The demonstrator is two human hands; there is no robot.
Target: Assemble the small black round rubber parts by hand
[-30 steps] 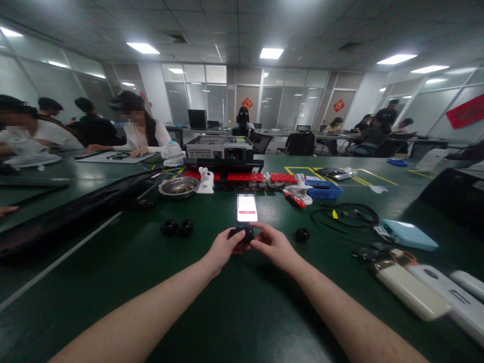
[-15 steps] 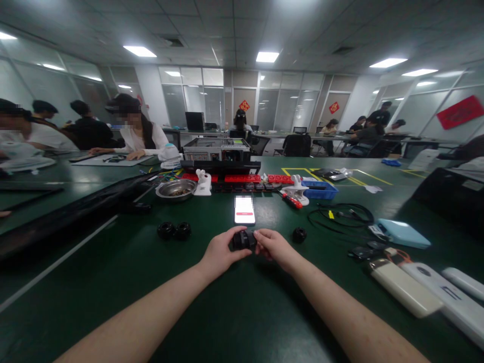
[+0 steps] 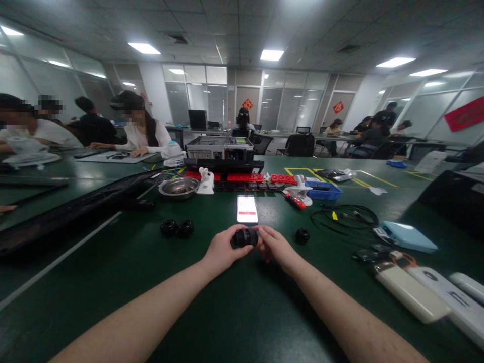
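Observation:
A black cylindrical fitting (image 3: 245, 237) with a ribbed middle lies sideways between my hands, just above the table. My left hand (image 3: 223, 250) wraps its thumb and fingers around the left part of it. The fingertips of my right hand (image 3: 274, 245) pinch the fitting's right end, and the other fingers are curled. Two black ring-shaped parts (image 3: 177, 228) sit side by side on the table to the left. Another black ring-shaped part (image 3: 302, 235) rests to the right of my right hand. Just beyond the fitting is a phone (image 3: 247, 209) with a lit screen.
A metal bowl (image 3: 179, 188) with small pieces stands at the left, beside a white stand (image 3: 205, 181). Red-handled screwdriver (image 3: 295, 201), blue tray (image 3: 324, 191), coiled black cable (image 3: 344, 217), light-blue box (image 3: 407, 236) and cream power bank (image 3: 412, 292) lie right. Other people sit at surrounding tables.
The view has shifted slightly, so everything appears a little further right. Both hands keep their hold on the black fitting, with more of its ribbed middle showing.

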